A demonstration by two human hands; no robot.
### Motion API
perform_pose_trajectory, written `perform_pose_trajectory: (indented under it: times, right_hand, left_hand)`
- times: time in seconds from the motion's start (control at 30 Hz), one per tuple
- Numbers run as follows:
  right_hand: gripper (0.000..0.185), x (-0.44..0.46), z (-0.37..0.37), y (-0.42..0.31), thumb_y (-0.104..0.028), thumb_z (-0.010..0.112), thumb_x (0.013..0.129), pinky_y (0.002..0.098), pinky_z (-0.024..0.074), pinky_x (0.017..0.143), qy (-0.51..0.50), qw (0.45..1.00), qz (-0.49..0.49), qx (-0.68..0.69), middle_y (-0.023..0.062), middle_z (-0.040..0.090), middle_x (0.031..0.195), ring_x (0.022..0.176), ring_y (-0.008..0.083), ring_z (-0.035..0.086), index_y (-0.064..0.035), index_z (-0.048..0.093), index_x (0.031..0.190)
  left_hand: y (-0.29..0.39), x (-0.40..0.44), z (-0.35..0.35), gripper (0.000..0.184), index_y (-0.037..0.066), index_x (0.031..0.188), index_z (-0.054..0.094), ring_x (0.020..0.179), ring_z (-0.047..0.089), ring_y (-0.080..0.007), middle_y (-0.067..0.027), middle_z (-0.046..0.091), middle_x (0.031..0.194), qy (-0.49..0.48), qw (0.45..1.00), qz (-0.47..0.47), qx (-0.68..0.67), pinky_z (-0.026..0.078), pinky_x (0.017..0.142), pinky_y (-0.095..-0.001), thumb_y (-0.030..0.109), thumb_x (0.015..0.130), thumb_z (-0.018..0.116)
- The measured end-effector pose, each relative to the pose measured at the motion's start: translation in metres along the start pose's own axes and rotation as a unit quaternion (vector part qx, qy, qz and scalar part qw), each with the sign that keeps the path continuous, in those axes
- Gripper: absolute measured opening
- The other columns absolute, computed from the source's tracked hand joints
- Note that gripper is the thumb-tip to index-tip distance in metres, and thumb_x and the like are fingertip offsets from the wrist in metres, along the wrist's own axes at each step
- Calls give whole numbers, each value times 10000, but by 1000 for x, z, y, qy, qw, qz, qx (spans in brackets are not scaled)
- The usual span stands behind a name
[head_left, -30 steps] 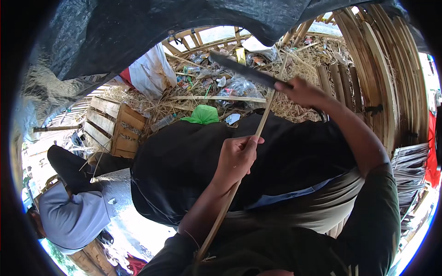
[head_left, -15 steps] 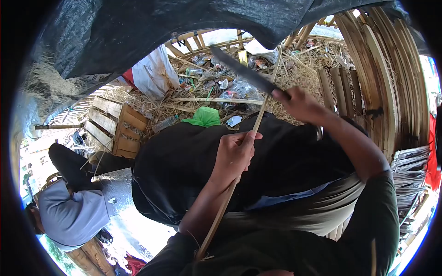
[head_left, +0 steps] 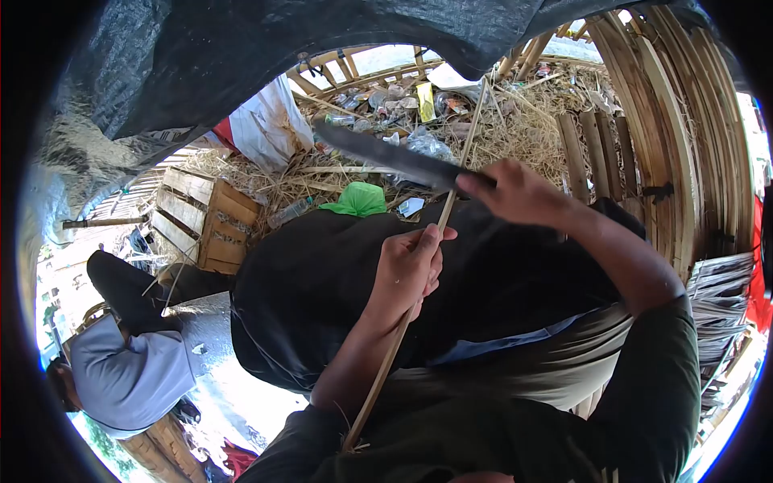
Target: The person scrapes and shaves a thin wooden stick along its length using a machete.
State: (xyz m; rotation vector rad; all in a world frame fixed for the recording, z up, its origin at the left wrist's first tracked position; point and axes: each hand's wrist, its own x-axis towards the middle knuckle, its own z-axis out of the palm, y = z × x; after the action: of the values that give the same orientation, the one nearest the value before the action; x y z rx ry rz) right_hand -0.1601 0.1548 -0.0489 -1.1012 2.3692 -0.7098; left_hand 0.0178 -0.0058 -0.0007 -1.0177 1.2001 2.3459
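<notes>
A long thin bamboo strip (head_left: 385,366) runs from beside my left forearm up past my lap. My left hand (head_left: 407,270) is wrapped around its middle, thumb lying along it. Higher up, my right hand (head_left: 507,191) grips a machete (head_left: 386,154) by its handle, which is mostly hidden in the fist. The long dark blade points to the upper left and crosses the strip near its handle end; its tip is slightly blurred. A dark cloth (head_left: 314,282) covers my legs beneath both hands.
A wooden slatted crate (head_left: 229,225) and a green plastic bag (head_left: 359,200) lie ahead on straw with litter. Tall bamboo slats (head_left: 644,121) lean at the right. Dark sheeting (head_left: 266,48) hangs overhead. Another person (head_left: 133,366) in grey sits at the left.
My right hand and the machete have moved down along the strip toward my left hand. The blade lies flatter now. My left hand has hardly moved.
</notes>
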Motion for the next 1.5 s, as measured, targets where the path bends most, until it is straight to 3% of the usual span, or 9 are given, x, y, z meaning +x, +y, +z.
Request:
perform_pose_trajectory:
  times: [0.1,0.27,0.33,0.4,0.5,0.63,0.8,1.4,1.5]
  right_hand:
    - [493,14,-20,10,-445,635,945,475,505,512,30,986,166,1,262,618,664,606,426,661,23,641,790]
    - [360,-9,13,-8,-358,682,937,468,491,512,99,993,-64,-2,204,593,608,557,333,649,-13,671,834]
    - [416,-2,7,7,-409,613,970,445,471,477,133,965,-140,-178,185,578,603,533,304,635,-16,680,850]
    - [498,13,-19,9,-468,579,979,445,487,500,-22,995,91,-24,178,601,589,543,307,649,2,687,853]
    - [521,9,-18,-12,-464,570,986,441,499,519,-7,976,199,82,186,607,577,536,322,658,20,680,829]
    - [508,-1,6,-11,-463,589,978,472,497,568,-38,998,-6,46,238,630,672,607,335,669,20,683,853]
    - [512,17,-22,6,-427,573,994,455,473,530,38,976,208,49,221,581,578,532,349,626,43,661,811]
    - [590,17,-32,0,-519,568,975,423,468,522,-1,964,264,41,184,574,567,543,268,634,21,638,749]
    - [582,15,-24,5,-516,551,985,418,458,499,-55,989,137,7,154,574,558,522,246,625,17,646,771]
  left_hand:
    - [7,-3,3,364,-58,1110,575,413,294,-7,64,371,545,-8,1000,3,-11,221,390,-202,295,1045,513]
    - [2,1,-1,360,-55,1109,572,413,288,-8,67,368,543,-12,999,-6,-48,218,386,-197,293,1049,505]
    - [1,-2,-1,359,-55,1111,570,413,286,-10,66,366,542,-18,998,-20,-59,220,384,-195,292,1049,504]
    - [0,-3,0,359,-55,1114,568,412,284,-11,65,366,542,-31,997,-16,-74,222,381,-194,292,1048,506]
    - [-1,1,2,361,-53,1120,564,417,289,-10,66,368,546,-49,995,-3,-85,223,382,-193,296,1047,510]
    - [-7,3,-3,362,-49,1125,559,411,290,-6,69,364,542,-41,993,-32,-101,234,373,-185,301,1048,507]
    - [4,0,3,361,-46,1133,553,388,286,-8,70,360,533,-61,990,-16,-125,247,350,-175,300,1056,481]
    - [2,-2,4,363,-57,1126,574,390,292,-11,67,367,521,-51,995,-12,-85,237,369,-193,291,1054,496]
    - [1,-6,-3,363,-61,1123,578,390,290,-11,64,374,519,-19,996,-16,-91,233,370,-194,287,1053,499]
